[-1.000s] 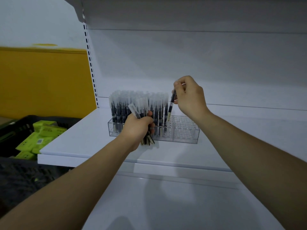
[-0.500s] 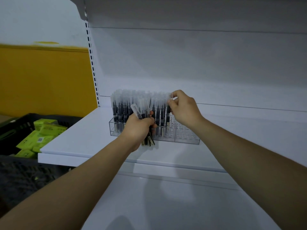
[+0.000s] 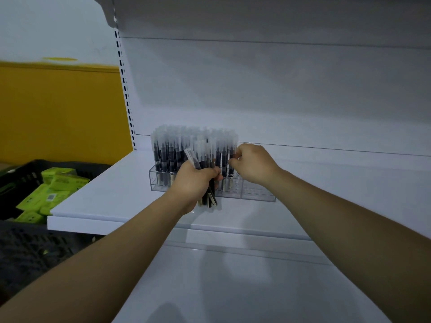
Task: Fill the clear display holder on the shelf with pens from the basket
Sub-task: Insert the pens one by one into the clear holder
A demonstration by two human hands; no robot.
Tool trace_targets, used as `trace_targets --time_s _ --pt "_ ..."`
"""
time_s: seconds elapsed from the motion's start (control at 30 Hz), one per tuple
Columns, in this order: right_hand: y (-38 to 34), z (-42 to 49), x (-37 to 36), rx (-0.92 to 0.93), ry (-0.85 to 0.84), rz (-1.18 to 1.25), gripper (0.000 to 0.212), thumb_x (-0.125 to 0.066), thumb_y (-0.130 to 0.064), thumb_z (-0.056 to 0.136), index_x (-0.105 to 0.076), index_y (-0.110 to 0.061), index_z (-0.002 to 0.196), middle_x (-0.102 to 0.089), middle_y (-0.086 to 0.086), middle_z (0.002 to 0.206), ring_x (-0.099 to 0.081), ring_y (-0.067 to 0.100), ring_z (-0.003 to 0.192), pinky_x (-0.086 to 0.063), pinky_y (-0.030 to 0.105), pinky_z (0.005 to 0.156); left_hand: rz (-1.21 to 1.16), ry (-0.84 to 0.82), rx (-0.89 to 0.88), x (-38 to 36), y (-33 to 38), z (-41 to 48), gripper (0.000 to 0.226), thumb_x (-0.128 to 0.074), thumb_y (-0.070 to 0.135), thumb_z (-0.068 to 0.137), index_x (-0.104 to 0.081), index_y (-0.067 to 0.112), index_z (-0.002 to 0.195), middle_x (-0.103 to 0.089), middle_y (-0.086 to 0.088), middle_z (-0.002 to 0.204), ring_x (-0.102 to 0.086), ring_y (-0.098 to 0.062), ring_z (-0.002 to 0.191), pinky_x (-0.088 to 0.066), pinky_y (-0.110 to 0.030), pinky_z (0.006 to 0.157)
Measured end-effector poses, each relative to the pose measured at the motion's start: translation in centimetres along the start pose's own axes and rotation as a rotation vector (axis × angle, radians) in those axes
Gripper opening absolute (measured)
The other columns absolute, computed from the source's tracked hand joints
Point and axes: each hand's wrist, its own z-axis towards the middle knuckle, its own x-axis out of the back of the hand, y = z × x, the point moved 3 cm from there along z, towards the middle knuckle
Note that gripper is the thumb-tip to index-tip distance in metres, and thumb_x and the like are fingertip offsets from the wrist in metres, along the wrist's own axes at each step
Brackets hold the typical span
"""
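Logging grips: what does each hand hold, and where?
Left hand grips a pen bundle mid-barrel; right hand pinches one standing pen below its cap.

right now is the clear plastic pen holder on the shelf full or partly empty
Partly empty. Black pens with frosted caps fill the left of the clear plastic display holder; its right end shows bare holes.

Left grip (image 3: 196,183) clenched round pens (image 3: 208,198); right grip (image 3: 253,164) pinching pen (image 3: 231,167); both arms outstretched.

White shelf (image 3: 100,197), flat, backed by a white panel (image 3: 279,101). Directly on it, one clear holder (image 3: 256,196), long side facing out, apart from the left edge, with pens (image 3: 168,157) upright in its left part.
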Motion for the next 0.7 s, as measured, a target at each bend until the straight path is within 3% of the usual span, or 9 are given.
trace_targets --time_s 0.13,0.23,0.3,0.4,0.5,0.63,0.7 --pt "-0.1 -0.9 1.8 0.000 0.219 0.235 0.013 -0.056 -0.030 0.093 -0.060 -0.018 0.093 -0.061 -0.004 0.083 -0.059 0.015 0.078 -0.047 0.026 0.067 0.027 -0.007 -0.004 -0.1 -0.1 -0.1 0.008 -0.059 -0.001 0.092 -0.064 0.002 0.086 -0.068 -0.009 0.079 -0.066 -0.018 0.069 -0.057 -0.038 0.079" --pt "-1.4 -2.0 2.8 0.061 0.164 0.456 0.019 -0.057 -0.034 0.094 -0.070 -0.020 0.098 -0.064 -0.012 0.086 -0.057 0.002 0.079 -0.043 0.013 0.068 0.026 -0.046 -0.006 -0.7 0.1 -0.3 0.009 -0.059 -0.001 0.091 -0.065 0.002 0.085 -0.068 -0.010 0.075 -0.065 -0.018 0.065 -0.057 -0.038 0.073" --pt "-1.9 -2.5 2.8 0.100 0.075 0.476 0.024 -0.059 -0.035 0.094 -0.072 -0.015 0.098 -0.064 -0.008 0.084 -0.057 0.004 0.077 -0.043 0.018 0.071 0.037 -0.091 -0.013 -1.1 0.4 -0.6 0.009 -0.058 -0.002 0.092 -0.065 0.003 0.089 -0.067 -0.011 0.075 -0.063 -0.017 0.063 -0.056 -0.037 0.069" --pt "-1.9 -2.6 2.7 0.100 0.076 0.485 0.022 -0.059 -0.031 0.094 -0.069 -0.013 0.087 -0.066 0.002 0.081 -0.061 0.016 0.075 -0.048 0.030 0.072 0.002 -0.116 -0.023 -1.7 0.8 -1.1 0.016 -0.055 -0.004 0.093 -0.065 0.009 0.094 -0.067 -0.011 0.083 -0.065 -0.019 0.072 -0.056 -0.038 0.074" --pt "-1.8 -2.5 3.1 0.054 0.129 0.523 0.017 -0.051 -0.028 0.098 -0.061 -0.019 0.086 -0.066 0.000 0.082 -0.068 0.014 0.074 -0.048 0.027 0.061 0.028 -0.020 -0.034 -1.2 0.9 -0.9 0.016 -0.055 -0.002 0.093 -0.065 0.010 0.089 -0.068 -0.009 0.090 -0.063 -0.020 0.084 -0.055 -0.029 0.075" --pt "-1.4 -1.8 5.0 0.018 0.330 0.649 0.015 -0.044 -0.025 0.101 -0.055 -0.021 0.092 -0.064 -0.001 0.091 -0.068 0.015 0.073 -0.057 0.031 0.068 0.012 0.091 0.042 0.2 0.7 -0.7 0.012 -0.053 0.001 0.095 -0.059 0.005 0.085 -0.064 -0.010 0.077 -0.063 -0.022 0.070 -0.052 -0.036 0.061" --pt "-1.2 -1.3 5.4 0.024 0.370 0.630 0.015 -0.045 -0.025 0.101 -0.054 -0.024 0.089 -0.064 -0.002 0.088 -0.068 0.022 0.078 -0.058 0.038 0.074 0.013 0.099 0.053 0.5 0.7 -0.7 0.011 -0.052 0.001 0.096 -0.057 0.005 0.087 -0.060 -0.010 0.075 -0.060 -0.019 0.061 -0.050 -0.033 0.057"
